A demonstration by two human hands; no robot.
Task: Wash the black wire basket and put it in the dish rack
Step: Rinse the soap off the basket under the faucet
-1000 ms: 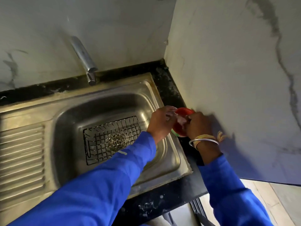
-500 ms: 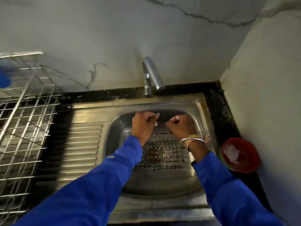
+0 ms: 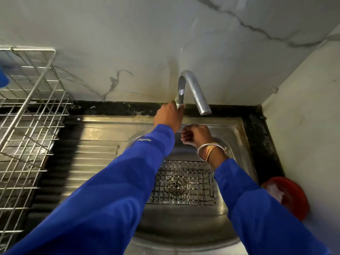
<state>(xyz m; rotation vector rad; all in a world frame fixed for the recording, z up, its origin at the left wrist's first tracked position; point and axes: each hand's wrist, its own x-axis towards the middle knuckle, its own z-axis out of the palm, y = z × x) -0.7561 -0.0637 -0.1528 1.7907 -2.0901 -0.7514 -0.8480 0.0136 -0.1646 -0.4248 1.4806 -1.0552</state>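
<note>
fingers [image 3: 172,106] half hidden round tap [image 3: 197,92]

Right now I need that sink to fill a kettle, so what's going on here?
A person in blue sleeves is at the sink. Their left hand grips the base of the tap; no water shows at the spout. Their right hand hangs loosely curled over the basin, holding nothing. The black wire basket lies over the drain, untouched, not yet in the dish rack on the left. A red bowl sits at the right.
</note>
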